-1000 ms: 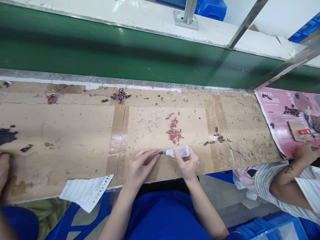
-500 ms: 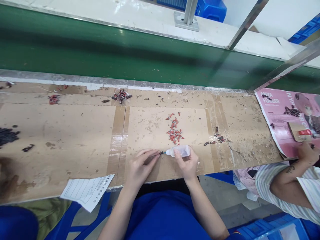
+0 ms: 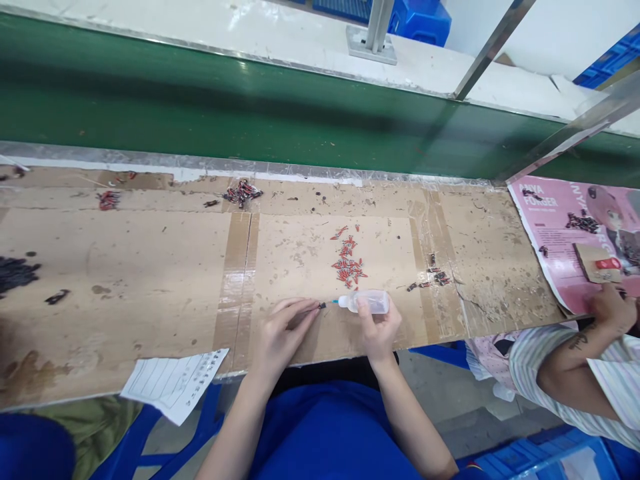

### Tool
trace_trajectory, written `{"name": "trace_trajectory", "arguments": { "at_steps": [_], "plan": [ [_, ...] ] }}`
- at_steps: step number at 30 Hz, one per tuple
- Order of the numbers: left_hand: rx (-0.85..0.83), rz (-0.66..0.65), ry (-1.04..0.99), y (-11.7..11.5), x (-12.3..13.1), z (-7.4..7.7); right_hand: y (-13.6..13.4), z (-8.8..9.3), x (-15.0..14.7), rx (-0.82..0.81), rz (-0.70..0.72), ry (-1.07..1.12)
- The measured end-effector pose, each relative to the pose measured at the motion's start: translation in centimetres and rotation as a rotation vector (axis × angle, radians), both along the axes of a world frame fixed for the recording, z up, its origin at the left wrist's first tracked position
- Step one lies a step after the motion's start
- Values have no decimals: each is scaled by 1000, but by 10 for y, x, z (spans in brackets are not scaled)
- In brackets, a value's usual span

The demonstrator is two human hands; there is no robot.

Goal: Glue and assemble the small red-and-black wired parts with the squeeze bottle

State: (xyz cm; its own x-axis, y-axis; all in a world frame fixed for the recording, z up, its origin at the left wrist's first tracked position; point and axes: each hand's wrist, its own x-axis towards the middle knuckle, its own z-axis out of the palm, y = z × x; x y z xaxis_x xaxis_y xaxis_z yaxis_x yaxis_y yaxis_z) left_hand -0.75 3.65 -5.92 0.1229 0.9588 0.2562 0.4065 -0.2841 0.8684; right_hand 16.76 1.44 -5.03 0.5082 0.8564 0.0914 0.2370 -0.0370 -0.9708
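Note:
Between the thumb and fingers of my left hand (image 3: pixel 287 327) is a small dark part (image 3: pixel 322 306), its exact kind too small to make out. My right hand (image 3: pixel 379 328) is closed around a clear squeeze bottle (image 3: pixel 373 301) lying on its side in my grip. Its thin blue needle tip (image 3: pixel 335 302) points left at the dark part, with a small gap between them. Just beyond the bottle, small red pointed pieces (image 3: pixel 350 270) with metal ends lie in a loose pile on the cardboard.
Cardboard (image 3: pixel 310 247) covers the bench. Dark-and-red pieces (image 3: pixel 243 193) lie at the back, and more dark pieces (image 3: pixel 440 277) to the right. A paper sheet (image 3: pixel 175 381) overhangs the front edge. At far right, a co-worker's hand (image 3: pixel 613 307) is by a pink poster (image 3: pixel 545 267).
My right hand has drawn the squeeze bottle slightly to the right, so its tip has come away from the dark part. My left hand has stayed in place.

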Motion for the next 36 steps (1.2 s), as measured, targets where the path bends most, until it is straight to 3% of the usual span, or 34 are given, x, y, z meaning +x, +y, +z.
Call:
{"name": "trace_trajectory", "arguments": {
  "at_steps": [3,6,9,12,18,20,23,27,32,36],
  "plan": [
    [-77,52,-71,-2,-3,-1,1,7,-1,116,-45,58],
    [-160,172,-174,-7,-9,0,4,14,-11,162,56,41],
    [-190,333,-264,-11,-20,5,10,15,-28,130,240,-14],
    [-181,468,-322,-12,-30,11,14,7,-45,73,328,-88],
    [-194,556,-360,-14,-37,16,9,3,-34,0,442,-349],
    [-232,561,-357,-15,-35,19,4,9,-20,-28,409,-433],
    [-291,571,-368,-18,-29,26,0,16,0,-119,204,-538],
    [-317,574,-360,-23,-23,34,4,10,8,-212,30,-647],
    [-233,411,-347,-28,-18,43,10,-1,2,-140,81,-636],
    [-187,305,-324,-32,-12,51,7,7,3,-95,148,-458]
  ]
}}
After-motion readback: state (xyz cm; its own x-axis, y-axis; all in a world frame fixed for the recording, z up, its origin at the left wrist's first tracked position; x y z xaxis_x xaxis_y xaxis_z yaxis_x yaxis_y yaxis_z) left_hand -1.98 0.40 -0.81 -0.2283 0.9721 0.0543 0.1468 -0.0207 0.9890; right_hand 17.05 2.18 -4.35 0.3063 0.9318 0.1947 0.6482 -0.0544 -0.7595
